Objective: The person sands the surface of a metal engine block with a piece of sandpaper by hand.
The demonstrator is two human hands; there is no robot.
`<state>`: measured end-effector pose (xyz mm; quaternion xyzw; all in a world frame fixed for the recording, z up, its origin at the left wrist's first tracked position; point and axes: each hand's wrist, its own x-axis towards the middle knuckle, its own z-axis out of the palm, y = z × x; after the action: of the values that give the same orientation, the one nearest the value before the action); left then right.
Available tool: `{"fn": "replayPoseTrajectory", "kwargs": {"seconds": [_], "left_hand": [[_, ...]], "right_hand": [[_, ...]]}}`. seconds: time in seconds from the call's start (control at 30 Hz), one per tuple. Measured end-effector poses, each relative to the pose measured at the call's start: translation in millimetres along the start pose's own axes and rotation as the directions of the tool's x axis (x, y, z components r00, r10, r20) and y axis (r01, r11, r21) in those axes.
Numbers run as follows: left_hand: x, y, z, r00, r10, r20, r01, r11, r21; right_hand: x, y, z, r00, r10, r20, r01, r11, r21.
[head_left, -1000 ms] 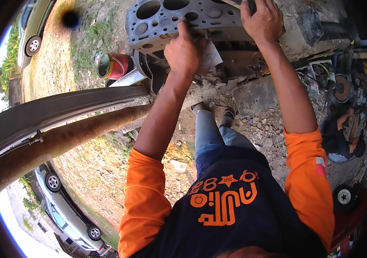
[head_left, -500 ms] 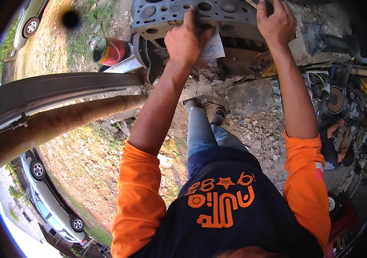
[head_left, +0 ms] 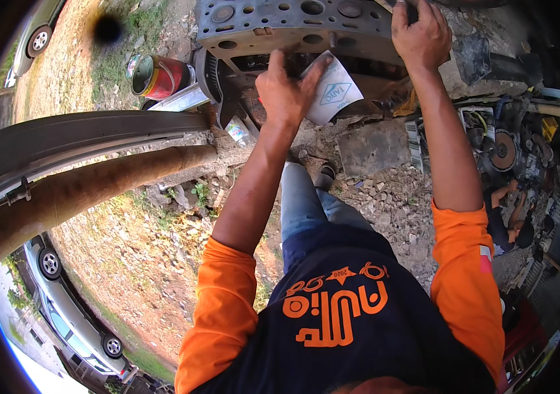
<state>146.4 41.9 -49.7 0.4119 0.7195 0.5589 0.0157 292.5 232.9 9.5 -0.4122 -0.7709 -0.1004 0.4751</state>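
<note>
A grey metal engine cylinder head (head_left: 372,44), with round holes across its top face, lies at the far edge of view. Just in front of it, my left hand (head_left: 284,92) grips a piece of sandpaper (head_left: 338,95), its pale, printed back facing up. The thumb presses on the paper and the index finger points toward the block. My right hand (head_left: 424,36) is at the block's right end, fingers curled around something dark that I cannot make out. Its fingertips are partly cut off by the top of the picture.
A red and green bucket (head_left: 162,77) stands left of the block. A rusty pipe (head_left: 109,174) and a dark beam (head_left: 96,134) cross the left side. Vehicle parts (head_left: 503,151) are heaped at right, where another person (head_left: 511,223) is at work. A silver car (head_left: 73,315) is parked lower left.
My left hand has come off the block's top face toward me, bringing the sandpaper along, more of which now shows. The right hand has stayed at the block's right end.
</note>
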Motion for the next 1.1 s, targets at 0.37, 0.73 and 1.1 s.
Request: {"fn": "replayPoseTrajectory", "kwargs": {"seconds": [0.37,0.73,1.1], "left_hand": [[3.6,-23.7,37.3,0.994,0.089,-0.058,-0.090,0.995,-0.030],[-0.9,-24.1,61.2,0.970,0.171,-0.173,-0.184,0.981,-0.064],[-9.3,-26.6,69.3,0.988,-0.037,-0.147,-0.013,0.946,-0.325]], "right_hand": [[0.4,0.3,-1.8,1.000,-0.009,-0.013,0.009,1.000,-0.015],[1.9,1.2,-2.6,1.000,0.010,0.000,-0.010,1.000,0.008],[1.9,0.1,-4.3,1.000,-0.006,-0.008,0.006,1.000,0.023]]}}
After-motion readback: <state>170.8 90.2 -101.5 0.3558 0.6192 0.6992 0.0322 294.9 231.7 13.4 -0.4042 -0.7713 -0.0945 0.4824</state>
